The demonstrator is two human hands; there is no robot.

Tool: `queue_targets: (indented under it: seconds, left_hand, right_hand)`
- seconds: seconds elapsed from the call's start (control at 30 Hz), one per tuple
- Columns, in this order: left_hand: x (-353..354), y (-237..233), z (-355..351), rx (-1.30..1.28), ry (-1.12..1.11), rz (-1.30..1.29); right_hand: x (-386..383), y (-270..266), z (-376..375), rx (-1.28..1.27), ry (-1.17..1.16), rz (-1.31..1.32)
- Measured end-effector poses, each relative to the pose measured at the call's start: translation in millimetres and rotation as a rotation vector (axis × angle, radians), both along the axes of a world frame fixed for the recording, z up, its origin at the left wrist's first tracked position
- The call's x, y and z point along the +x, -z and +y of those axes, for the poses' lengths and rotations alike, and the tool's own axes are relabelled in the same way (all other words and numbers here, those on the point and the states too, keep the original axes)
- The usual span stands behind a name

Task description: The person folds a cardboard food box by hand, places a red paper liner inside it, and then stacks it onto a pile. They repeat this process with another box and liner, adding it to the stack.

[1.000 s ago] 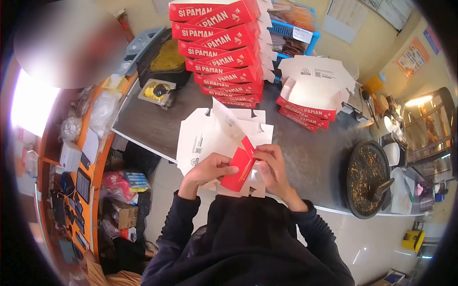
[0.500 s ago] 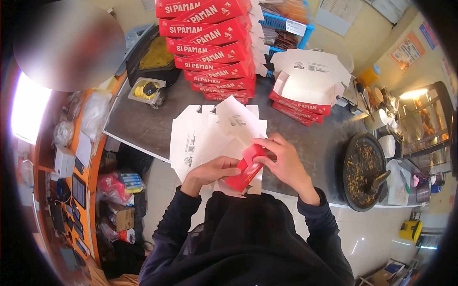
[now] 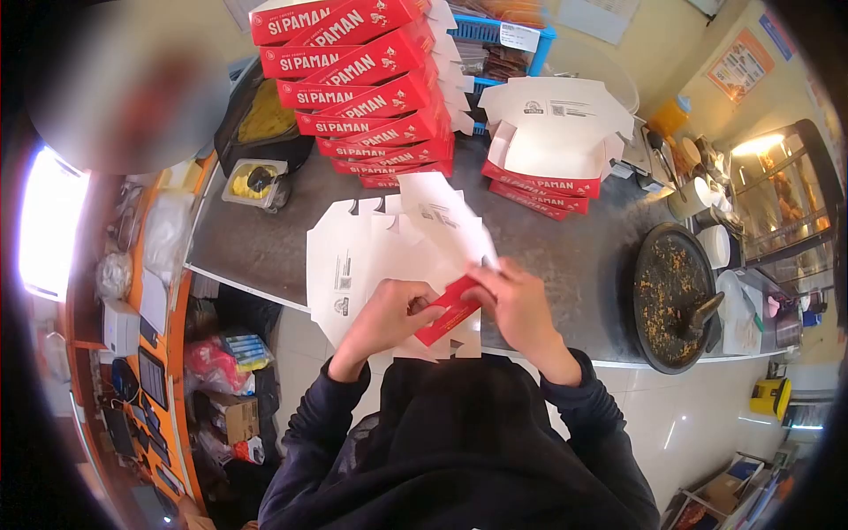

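Observation:
A partly folded cardboard food box (image 3: 452, 311), red outside and white inside, is between my two hands near the front edge of the counter. My left hand (image 3: 389, 316) pinches its lower left end with thumb and fingers. At its upper right, my right hand (image 3: 519, 307) grips the red side, thumb bent inward; the fingertips are slightly blurred. The box's white flap (image 3: 446, 216) stands up at a slant beyond my hands. Beneath and to the left lie flat box blanks (image 3: 340, 265), white side up, with small black print.
A tall stack of red boxes (image 3: 353, 97) rises at the back, beside a blue basket (image 3: 546, 49). Several folded boxes (image 3: 552, 150) stand right of it. A stone mortar (image 3: 671, 300) with a pestle sits at right, a small tub (image 3: 256, 184) at left.
The red side has turned flatter between my hands, and the white flap has tilted to a narrower slant. My right hand has shifted slightly. The whole view has moved a little.

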State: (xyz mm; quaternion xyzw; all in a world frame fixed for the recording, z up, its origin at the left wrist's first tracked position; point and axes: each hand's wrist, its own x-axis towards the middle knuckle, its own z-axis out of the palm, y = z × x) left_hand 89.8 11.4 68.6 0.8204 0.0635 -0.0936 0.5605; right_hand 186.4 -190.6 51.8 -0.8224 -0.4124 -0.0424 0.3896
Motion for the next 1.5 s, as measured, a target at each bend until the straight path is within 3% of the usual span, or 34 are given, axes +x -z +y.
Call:
queue_targets:
  seconds: [0.13, 0.23, 0.33, 0.43, 0.47, 0.57, 0.7, 0.8, 1.0, 1.1, 1.2, 1.27, 1.3, 1.33, 1.37, 1.43, 1.5]
  left_hand:
    - [3, 8, 7, -0.022, 0.099, 0.073]
    - [9, 23, 13, -0.153, 0.082, -0.038]
    - [2, 9, 25, -0.765, -0.009, 0.022]
    - [-5, 12, 32, -0.172, 0.195, -0.341]
    - [-7, 15, 21, 0.054, 0.126, -0.360]
    - [-2, 19, 11, 0.107, 0.077, -0.186]
    - [3, 14, 7, 0.126, -0.059, -0.299]
    - [7, 19, 6, 0.341, 0.107, -0.422]
    - [19, 5, -13, 0.578, 0.196, -0.395]
    - [24, -4, -33, 0.501, 0.085, -0.492]
    - [30, 16, -50, 0.541, -0.040, -1.077]
    - [27, 37, -60, 0.533, -0.102, -1.212]
    - [21, 47, -64, 0.531, -0.129, -1.274]
    - [14, 52, -61, 0.557, -0.108, -1.111]
    - [7, 65, -55, 0.548, -0.016, -0.907]
    - [-8, 103, -39, 0.524, 0.164, -0.495]
    - [-37, 151, -28, 0.657, 0.247, -0.346]
  right_hand:
    - [0, 0, -4, -0.125, -0.103, 0.073]
    - [7, -10, -3, -0.208, -0.078, 0.055]
    - [12, 7, -1, -0.261, -0.027, 0.130]
    - [15, 10, -3, -0.166, -0.071, 0.268]
    - [11, 8, -3, -0.149, -0.074, 0.298]
    - [6, 10, -4, -0.105, -0.066, 0.352]
    - [4, 3, -9, -0.049, -0.036, 0.533]
    - [-2, 5, -9, -0.041, -0.029, 0.265]
    - [-12, 3, -16, 0.105, 0.046, 0.328]
    - [-15, -15, -16, 0.239, 0.084, 0.359]
    - [1, -18, -19, 0.299, 0.223, 0.219]
    - [60, -29, -43, 0.339, 0.379, -0.024]
    - [76, -46, -50, 0.314, 0.468, 0.024]
    - [102, -49, -59, 0.227, 0.536, 0.029]
    - [135, -42, -62, 0.332, 0.507, -0.120]
    - [192, -39, -65, 0.286, 0.541, -0.305]
    - [232, -36, -55, 0.136, 0.650, -0.284]
